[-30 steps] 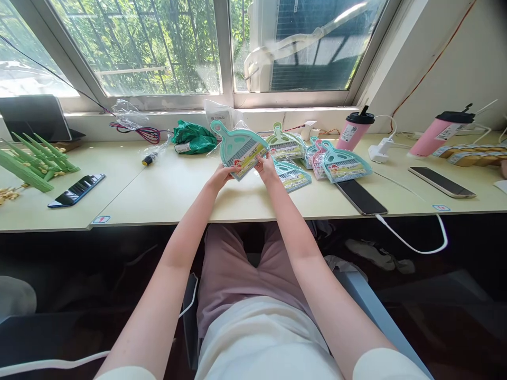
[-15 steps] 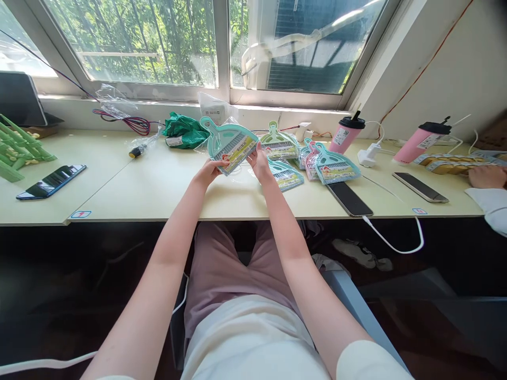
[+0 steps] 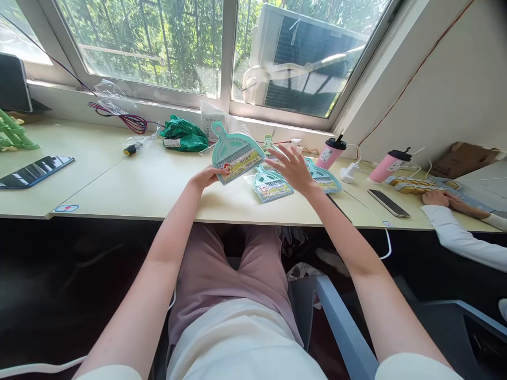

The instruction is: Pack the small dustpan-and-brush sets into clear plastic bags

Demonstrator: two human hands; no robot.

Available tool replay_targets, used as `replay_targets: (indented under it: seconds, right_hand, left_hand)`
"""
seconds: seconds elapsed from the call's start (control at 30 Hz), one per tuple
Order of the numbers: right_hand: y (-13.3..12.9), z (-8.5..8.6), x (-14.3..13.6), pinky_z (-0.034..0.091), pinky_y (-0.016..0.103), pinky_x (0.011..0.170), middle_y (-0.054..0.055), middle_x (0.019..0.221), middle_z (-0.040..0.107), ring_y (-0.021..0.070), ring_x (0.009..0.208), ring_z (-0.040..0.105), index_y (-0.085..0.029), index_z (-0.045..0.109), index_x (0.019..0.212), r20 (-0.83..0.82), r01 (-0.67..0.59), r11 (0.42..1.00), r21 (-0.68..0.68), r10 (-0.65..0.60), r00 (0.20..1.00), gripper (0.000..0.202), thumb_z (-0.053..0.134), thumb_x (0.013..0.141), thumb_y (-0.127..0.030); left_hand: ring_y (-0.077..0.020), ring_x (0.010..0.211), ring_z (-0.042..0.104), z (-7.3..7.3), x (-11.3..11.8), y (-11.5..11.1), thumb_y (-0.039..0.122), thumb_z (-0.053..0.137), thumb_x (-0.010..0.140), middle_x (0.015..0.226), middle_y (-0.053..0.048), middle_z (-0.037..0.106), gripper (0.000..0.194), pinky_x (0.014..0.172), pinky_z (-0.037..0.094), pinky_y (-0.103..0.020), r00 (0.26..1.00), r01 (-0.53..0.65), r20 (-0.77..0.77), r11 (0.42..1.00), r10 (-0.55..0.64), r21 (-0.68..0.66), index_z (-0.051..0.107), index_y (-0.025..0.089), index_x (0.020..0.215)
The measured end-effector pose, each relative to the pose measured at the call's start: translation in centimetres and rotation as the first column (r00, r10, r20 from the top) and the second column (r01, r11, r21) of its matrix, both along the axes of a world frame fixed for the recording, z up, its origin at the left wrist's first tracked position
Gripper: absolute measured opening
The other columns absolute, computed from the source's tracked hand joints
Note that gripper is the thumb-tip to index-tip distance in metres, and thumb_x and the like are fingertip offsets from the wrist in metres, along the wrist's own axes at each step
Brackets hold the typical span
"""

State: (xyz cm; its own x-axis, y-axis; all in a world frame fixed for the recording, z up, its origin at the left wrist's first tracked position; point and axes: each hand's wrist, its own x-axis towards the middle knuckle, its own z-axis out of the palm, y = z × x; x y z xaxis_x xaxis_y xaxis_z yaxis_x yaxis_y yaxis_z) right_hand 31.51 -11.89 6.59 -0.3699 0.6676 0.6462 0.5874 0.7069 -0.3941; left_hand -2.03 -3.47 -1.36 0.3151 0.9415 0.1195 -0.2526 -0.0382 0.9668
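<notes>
A packaged teal dustpan-and-brush set (image 3: 236, 153) is held up over the table by my left hand (image 3: 209, 175), which grips its lower left corner. To the right of it, my right hand (image 3: 291, 168) is in the air with its fingers spread and nothing in them. Below and behind that hand, another teal packaged set (image 3: 272, 184) lies on the table. A green set (image 3: 268, 142) stands partly hidden behind my fingers, and one more teal set (image 3: 327, 178) lies to the right, partly covered by my right hand.
On the table (image 3: 130, 195) are a green plastic bundle (image 3: 184, 134), a screwdriver (image 3: 132, 149), phones and two pink cups (image 3: 330, 153). Another person's hands (image 3: 439, 199) rest at the far right beside a brown box (image 3: 461, 161). A window runs behind.
My right hand has let go of the held teal set and moved right, its fingers now spread. My left hand still holds the set. The view has shifted to the right.
</notes>
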Motion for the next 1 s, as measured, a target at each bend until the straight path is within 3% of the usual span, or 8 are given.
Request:
replay_targets:
  seconds: [0.17, 0.3, 0.4, 0.53, 0.67, 0.8, 1.0]
  right_hand:
    - [1.8, 0.2, -0.8, 0.026, 0.059, 0.134, -0.006, 0.134, 0.073, 0.0255, 0.147, 0.052, -0.044, 0.072, 0.111, 0.017, -0.133, 0.991, -0.034, 0.133, 0.991, 0.026, 0.071, 0.094, -0.025]
    - [2.2, -0.6, -1.2, 0.033, 0.058, 0.128, -0.002, 0.141, 0.071, 0.0289, 0.149, 0.049, -0.037, 0.077, 0.098, 0.230, -0.063, 0.992, 0.109, 0.037, 0.973, 0.011, 0.069, 0.098, -0.030]
    - [1.4, -0.8, -1.2, 0.041, 0.057, 0.121, -0.001, 0.138, 0.072, 0.0298, 0.145, 0.053, -0.034, 0.078, 0.090, 0.308, -0.017, 0.970, 0.243, -0.061, 0.950, 0.016, 0.066, 0.100, -0.032]
    - [0.6, -0.8, -0.8, 0.048, 0.057, 0.114, 0.000, 0.126, 0.076, 0.0303, 0.133, 0.062, -0.032, 0.081, 0.083, 0.329, -0.092, 0.944, 0.316, -0.018, 0.944, 0.015, 0.073, 0.096, -0.032]
    - [0.5, -0.8, -0.3, 0.051, 0.058, 0.111, 0.000, 0.116, 0.079, 0.0310, 0.125, 0.066, -0.033, 0.082, 0.076, 0.222, -0.124, 0.952, 0.282, 0.061, 0.973, 0.014, 0.081, 0.090, -0.034]
    - [0.6, -1.2, -0.6, 0.051, 0.059, 0.111, 0.001, 0.112, 0.079, 0.0308, 0.121, 0.068, -0.032, 0.081, 0.073, 0.075, -0.137, 0.976, 0.169, 0.126, 0.989, 0.016, 0.082, 0.088, -0.037]
    - [1.8, -3.4, -1.5, 0.050, 0.058, 0.111, 0.005, 0.108, 0.078, 0.0293, 0.116, 0.070, -0.028, 0.077, 0.074, -0.199, -0.021, 0.997, 0.077, 0.036, 0.979, 0.024, 0.078, 0.090, -0.045]
  left_hand:
    - [-0.0365, 0.109, 0.074, -0.4, -0.3, 0.1, 0.013, 0.090, 0.054, 0.101, -0.016, 0.080, 0.045, 0.098, 0.062, -0.046, 1.000, 0.027, -0.003, 0.999, -0.027, -0.020, 0.077, 0.014, 0.097]
    - [-0.0360, 0.110, 0.074, -0.2, -0.4, -0.1, 0.014, 0.092, 0.051, 0.101, -0.016, 0.080, 0.046, 0.095, 0.063, -0.043, 0.998, 0.059, -0.017, 0.998, -0.059, -0.006, 0.077, 0.013, 0.095]
    - [-0.0340, 0.109, 0.074, 0.0, -0.3, -0.4, 0.013, 0.091, 0.049, 0.101, -0.014, 0.080, 0.047, 0.090, 0.064, -0.038, 0.995, 0.074, -0.064, 0.997, -0.076, -0.036, 0.076, 0.013, 0.094]
    - [-0.0324, 0.109, 0.074, 0.2, 0.0, -0.9, 0.011, 0.090, 0.050, 0.098, -0.012, 0.080, 0.050, 0.089, 0.065, -0.037, 0.979, 0.142, -0.137, 0.986, -0.154, -0.093, 0.075, 0.013, 0.098]
    - [-0.0309, 0.108, 0.076, 0.3, 0.6, -1.1, 0.010, 0.090, 0.053, 0.097, -0.012, 0.080, 0.052, 0.093, 0.065, -0.038, 0.966, 0.168, -0.176, 0.979, -0.187, -0.119, 0.074, 0.013, 0.103]
    - [-0.0273, 0.097, 0.078, 0.2, 1.0, -1.1, 0.010, 0.091, 0.055, 0.097, -0.011, 0.080, 0.047, 0.086, 0.066, -0.036, 0.954, 0.193, -0.209, 0.973, -0.216, -0.124, 0.075, 0.014, 0.099]
    - [-0.0269, 0.095, 0.077, -0.2, 1.7, -1.2, 0.011, 0.092, 0.057, 0.093, -0.011, 0.079, 0.041, 0.088, 0.066, -0.037, 0.960, 0.170, -0.201, 0.975, -0.197, -0.143, 0.075, 0.012, 0.093]
